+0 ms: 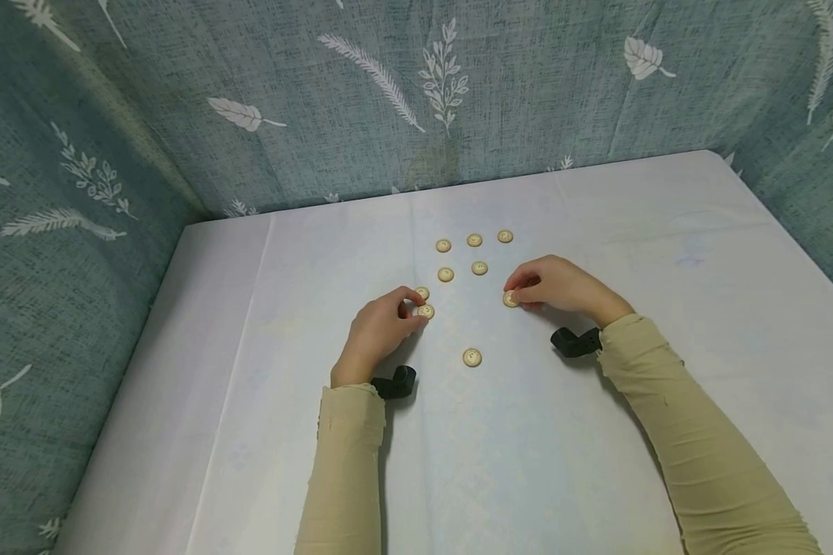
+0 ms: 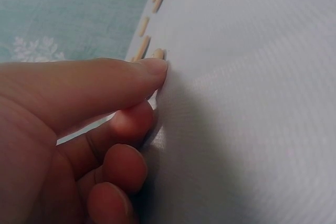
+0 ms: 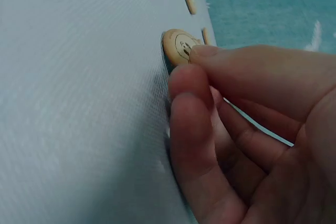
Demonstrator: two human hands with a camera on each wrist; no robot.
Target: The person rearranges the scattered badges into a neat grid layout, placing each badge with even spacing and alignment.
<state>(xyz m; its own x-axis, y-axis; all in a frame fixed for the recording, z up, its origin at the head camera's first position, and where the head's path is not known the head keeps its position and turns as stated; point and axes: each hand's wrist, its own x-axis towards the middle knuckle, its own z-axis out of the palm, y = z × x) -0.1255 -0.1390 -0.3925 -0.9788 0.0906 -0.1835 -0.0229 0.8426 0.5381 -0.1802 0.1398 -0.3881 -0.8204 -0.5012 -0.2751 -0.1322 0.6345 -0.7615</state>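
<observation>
Thumb and forefinger of my left hand [image 1: 378, 333] pinch a round tan biscuit-like disc [image 1: 426, 311], which lies face up between the fingertips. Just behind it, close to the forefinger, is a second disc [image 1: 422, 293]. To the right, my right hand [image 1: 561, 287] pinches another disc [image 1: 510, 299] by its right edge. Seen from the right wrist, that held disc [image 3: 177, 46] is tilted and carries a simple drawn face. The left wrist view shows the thumb [image 2: 105, 85] covering most of the disc at its tip.
Behind the hands, several similar discs lie in two rough rows, among them one at the back right [image 1: 504, 236] and one nearer [image 1: 480, 268]. A single disc [image 1: 472, 357] lies in front, between the hands. Leaf-patterned green cloth [image 1: 527, 100] hangs behind the white-covered table [image 1: 500, 462].
</observation>
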